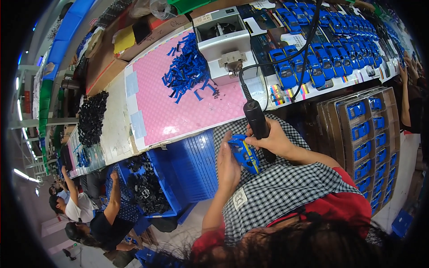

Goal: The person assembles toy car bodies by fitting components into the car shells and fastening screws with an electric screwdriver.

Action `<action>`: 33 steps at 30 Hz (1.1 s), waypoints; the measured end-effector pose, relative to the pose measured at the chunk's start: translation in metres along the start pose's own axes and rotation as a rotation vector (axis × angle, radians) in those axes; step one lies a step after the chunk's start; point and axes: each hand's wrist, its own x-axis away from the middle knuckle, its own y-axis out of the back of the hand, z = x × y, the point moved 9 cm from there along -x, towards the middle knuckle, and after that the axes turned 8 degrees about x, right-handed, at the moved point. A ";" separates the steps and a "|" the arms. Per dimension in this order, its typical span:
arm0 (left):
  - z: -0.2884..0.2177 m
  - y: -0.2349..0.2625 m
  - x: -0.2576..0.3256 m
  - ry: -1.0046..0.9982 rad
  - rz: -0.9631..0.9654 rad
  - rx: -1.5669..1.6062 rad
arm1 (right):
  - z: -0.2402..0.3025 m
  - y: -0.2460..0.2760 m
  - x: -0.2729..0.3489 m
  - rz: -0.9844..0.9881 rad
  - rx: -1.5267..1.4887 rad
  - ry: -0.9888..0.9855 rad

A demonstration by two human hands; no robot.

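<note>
A blue toy car body with yellow trim is held at a tilt in front of my apron, over my lap. My left hand is closed round its left side. In my right hand is a black corded electric screwdriver, its cord end pointing up toward the table. The right thumb and fingertips also reach the car's upper edge. Beyond my hands, a pink mat covers the table, and a heap of small blue plastic parts lies on it. A grey screw feeder stands beside that heap.
Rows of blue toy cars fill the table's far right. Cardboard trays of cars are stacked at right. A blue bin stands by my left arm, near black parts. The black cord hangs across. Co-workers sit at left; another's arm shows right.
</note>
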 end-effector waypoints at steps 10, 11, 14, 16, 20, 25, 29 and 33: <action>-0.017 -0.036 0.006 -0.545 0.182 -0.360 | 0.026 -0.012 0.010 -0.147 0.073 0.207; -0.010 -0.040 0.003 -0.424 0.215 -0.261 | 0.026 -0.012 0.010 -0.160 0.104 0.228; -0.005 -0.037 -0.005 -0.376 0.229 -0.269 | 0.026 -0.010 0.009 -0.160 0.062 0.193; -0.001 -0.032 -0.011 -0.323 0.232 -0.238 | 0.032 -0.008 0.010 -0.160 0.070 0.181; -0.004 -0.034 -0.015 -0.352 0.266 -0.207 | 0.032 -0.008 0.012 -0.067 -0.020 0.174; -0.015 -0.023 -0.007 -0.458 0.243 -0.223 | 0.049 0.007 0.020 -0.013 -0.105 0.267; -0.037 -0.033 0.007 -0.561 0.435 -0.376 | 0.069 0.019 0.020 -0.035 0.179 0.361; -0.058 -0.047 0.025 -0.777 0.527 -0.637 | 0.071 0.012 0.015 0.101 0.140 0.331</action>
